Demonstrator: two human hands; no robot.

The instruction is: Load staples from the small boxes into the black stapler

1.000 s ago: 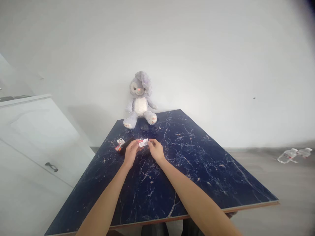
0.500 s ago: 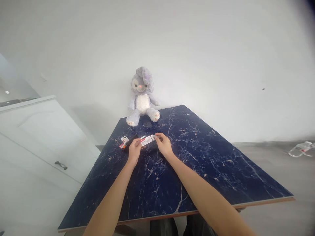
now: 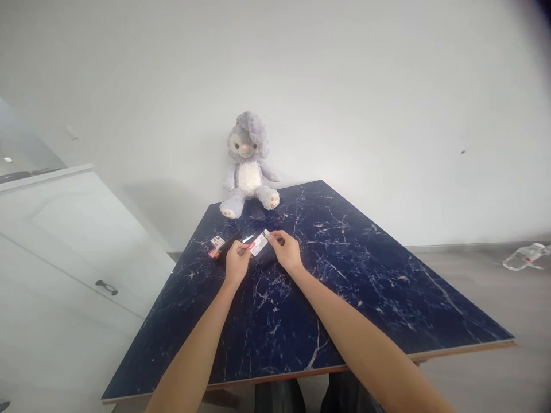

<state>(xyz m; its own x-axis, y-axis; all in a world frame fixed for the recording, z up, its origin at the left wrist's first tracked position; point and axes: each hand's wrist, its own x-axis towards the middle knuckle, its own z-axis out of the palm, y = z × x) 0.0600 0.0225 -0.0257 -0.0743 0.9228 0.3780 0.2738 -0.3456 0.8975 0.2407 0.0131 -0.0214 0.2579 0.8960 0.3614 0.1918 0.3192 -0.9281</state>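
Small white-and-red box [image 3: 259, 244] held in both hands over tabletop [image 3: 365, 275], at 11 o'clock from its middle. Gripped at red 7 o'clock end by left hand [image 3: 236, 265], pinched at white tab [image 3: 267, 233] by right hand [image 3: 286, 252]. Tilted, with long axis roughly 7 to 1 o'clock, tab toward 1. Near black item [image 3: 227, 246], at 11 o'clock from left hand; well short of plush toy [image 3: 248, 179] at 12.

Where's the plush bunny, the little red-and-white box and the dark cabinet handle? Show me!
Plush bunny [image 3: 249, 178]: head view, on its white belly.
Red-and-white box [image 3: 259, 244]: head view, on its printed face.
Cabinet handle [image 3: 106, 287]: head view, on its dark middle.
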